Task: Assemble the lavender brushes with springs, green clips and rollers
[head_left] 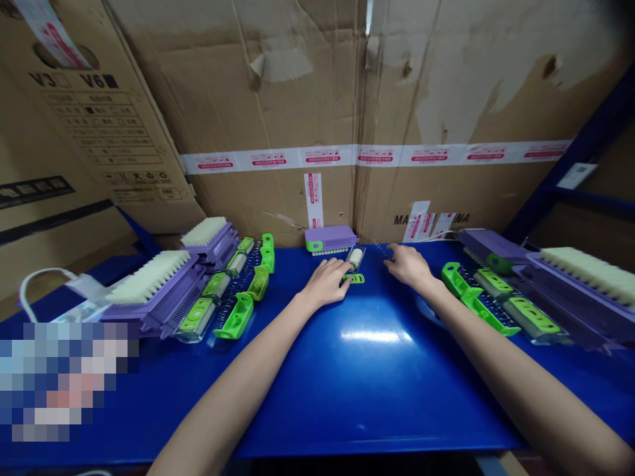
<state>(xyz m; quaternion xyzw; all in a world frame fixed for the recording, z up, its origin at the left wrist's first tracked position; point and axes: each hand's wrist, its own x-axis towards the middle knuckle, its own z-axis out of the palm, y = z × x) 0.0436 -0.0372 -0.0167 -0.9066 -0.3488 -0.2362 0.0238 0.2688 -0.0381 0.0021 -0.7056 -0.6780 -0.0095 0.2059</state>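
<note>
Blue tabletop (377, 390) — left hand (326, 281) palm-down, fingers parted by a green plate (356, 279); right hand (409, 263) near a spring (380, 248) — grip unclear.

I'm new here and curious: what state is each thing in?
Left hand: fingers bent, at clear case
Right hand: fingers partly spread, near spring
Clear case: white piece inside
Green strip: lying flat
Spring: too blurred to tell
Middle brush: bristles down
Left brushes: bristles up
Front right brush: bristles up
Cardboard: upright, taped
</note>
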